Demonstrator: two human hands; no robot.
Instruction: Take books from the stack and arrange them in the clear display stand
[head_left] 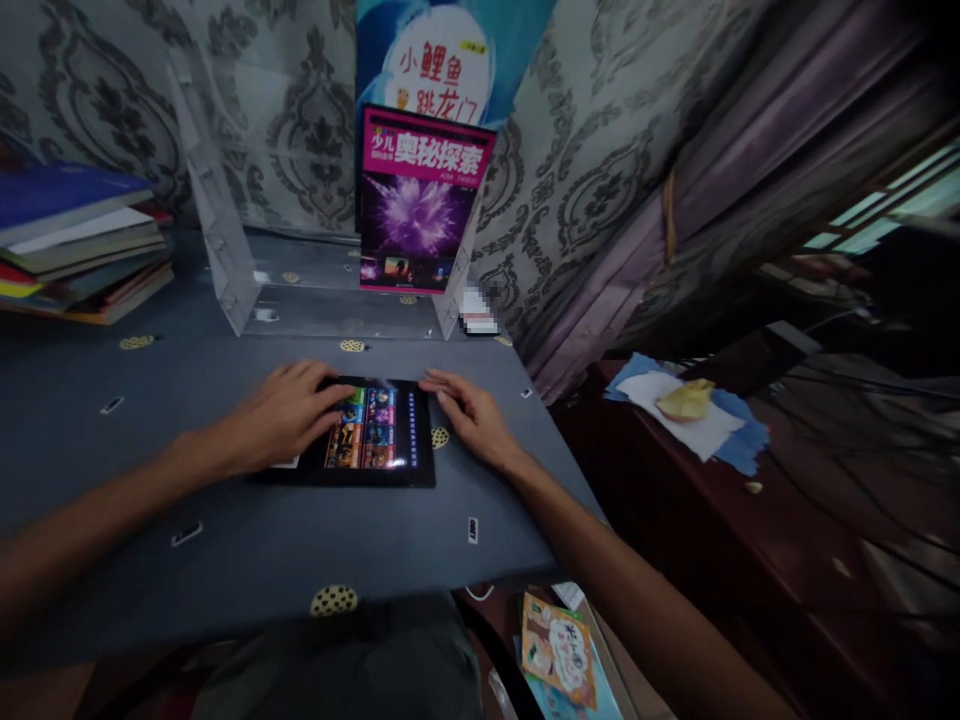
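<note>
A dark book (381, 428) lies on the grey-blue tablecloth, its upper face showing rows of small colourful pictures. Across its left part rests my left hand (296, 415), open and flat with the fingers stretched out, covering that side of the book. My right hand (476, 420) is at the book's upper right corner, its fingers extended and the fingertips at the edge; it grips nothing. Behind the book stands a clear plastic rack (315, 312). Upright at the rack's right end are a magenta-and-black book (420, 205) and, behind it, a taller blue book (442, 50).
A stack of books (75, 240) sits at the table's left back. A small white item (478, 310) is beside the rack. Right of the table, a dark red surface (720, 530) bears a blue cloth (746, 440) and cables. More books (559, 650) lie below the table edge.
</note>
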